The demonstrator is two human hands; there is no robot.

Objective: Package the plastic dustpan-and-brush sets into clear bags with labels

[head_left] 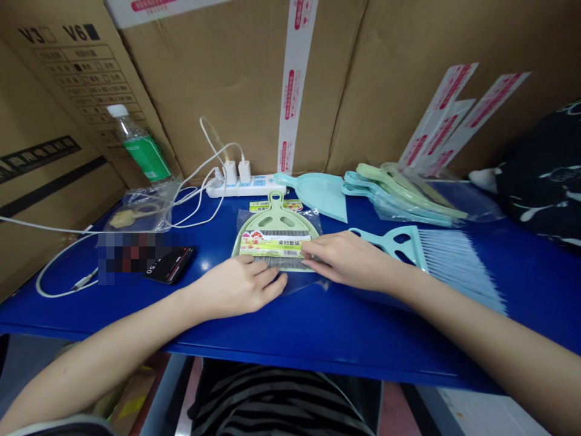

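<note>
A light green dustpan and brush set point(275, 225) in a clear plastic bag lies in front of me, handle pointing away. A printed label card point(272, 243) with red mushrooms runs across it. My left hand point(245, 287) has its fingers curled over the bag's near left edge, thumb hidden. At the right end of the card, my right hand point(342, 257) pinches the edge of the package between thumb and fingers. Just beyond my right wrist lies a loose pale blue brush point(454, 260), its bristles pointing right. Behind the set rests a matching blue dustpan point(318, 191).
Several bagged green and blue sets point(408, 194) are piled at the back right. A white power strip point(245, 186) with chargers and cables sits by the cardboard wall point(227, 72). To the left are a green-labelled bottle point(147, 154), a plastic bag point(143, 209) and a black card point(170, 266).
</note>
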